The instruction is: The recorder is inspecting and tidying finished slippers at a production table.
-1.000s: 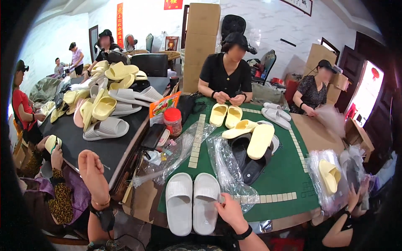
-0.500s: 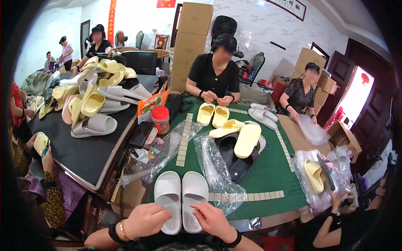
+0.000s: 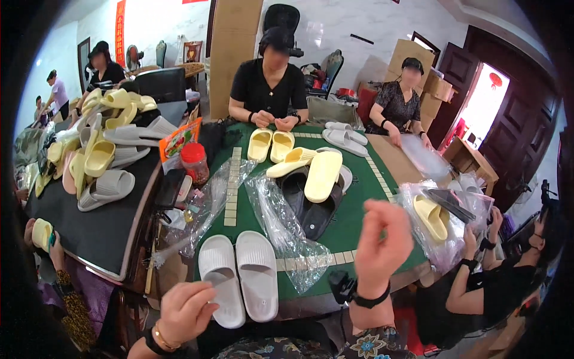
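A pair of light grey slide slippers, the left slipper [image 3: 222, 281] and the right slipper [image 3: 257, 276], lies side by side at the near table edge. My left hand [image 3: 188, 310] is beside the left slipper's heel, its fingertips pinched together. Whatever is in that pinch, if anything, is too small to make out. My right hand [image 3: 382, 248] is raised over the table's near right side, apart from the slippers, with its fingers curled. What it may hold is hidden. Beyond the pair lies a clear plastic bag [image 3: 308, 266] of thin clear strands.
Yellow slippers [image 3: 323, 176] rest on black slippers [image 3: 317, 218] mid-table. A person [image 3: 269, 90] sits opposite with yellow slippers in front. A red-lidded jar [image 3: 194, 163] stands left, near a slipper pile [image 3: 107, 143]. Bagged slippers [image 3: 431, 218] are at right, by another person.
My right hand has risen away from the right slipper, up and to the right. My left hand has drawn left, to the heel's outer side. The view has shifted, and the slippers appear slightly tilted.
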Motion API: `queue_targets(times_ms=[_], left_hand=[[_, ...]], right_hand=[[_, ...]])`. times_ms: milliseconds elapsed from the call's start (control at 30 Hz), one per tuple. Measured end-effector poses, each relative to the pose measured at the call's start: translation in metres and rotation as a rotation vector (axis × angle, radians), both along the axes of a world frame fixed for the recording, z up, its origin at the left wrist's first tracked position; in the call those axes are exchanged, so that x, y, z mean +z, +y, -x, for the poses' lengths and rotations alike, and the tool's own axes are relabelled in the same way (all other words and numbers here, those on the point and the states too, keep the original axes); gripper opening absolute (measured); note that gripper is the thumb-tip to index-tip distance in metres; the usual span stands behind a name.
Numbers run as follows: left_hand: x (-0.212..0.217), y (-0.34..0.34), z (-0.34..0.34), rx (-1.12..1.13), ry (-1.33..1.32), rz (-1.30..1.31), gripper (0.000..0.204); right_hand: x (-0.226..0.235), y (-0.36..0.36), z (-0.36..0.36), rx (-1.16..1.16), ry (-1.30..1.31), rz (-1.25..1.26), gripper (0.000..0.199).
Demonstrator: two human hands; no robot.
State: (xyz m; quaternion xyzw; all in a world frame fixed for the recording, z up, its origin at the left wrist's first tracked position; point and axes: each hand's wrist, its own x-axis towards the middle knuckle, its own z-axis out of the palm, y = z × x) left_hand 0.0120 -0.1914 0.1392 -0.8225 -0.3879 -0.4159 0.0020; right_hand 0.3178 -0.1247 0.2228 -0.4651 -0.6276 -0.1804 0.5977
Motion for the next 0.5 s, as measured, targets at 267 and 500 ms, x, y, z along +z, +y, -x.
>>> queue_targets(times_ms=[267,500], left_hand=[[-0.034,-0.015,-0.032,-0.007,-0.055,0.082,0.038],[-0.071,-0.017,-0.028,0.066,0.107,0.383,0.014]], right_hand=[[-0.131,-0.029,0.057,0.386,-0.248,0.406,0.012],[-0.183,-0.068,0.062,0.524,-0.287,0.547,0.006]])
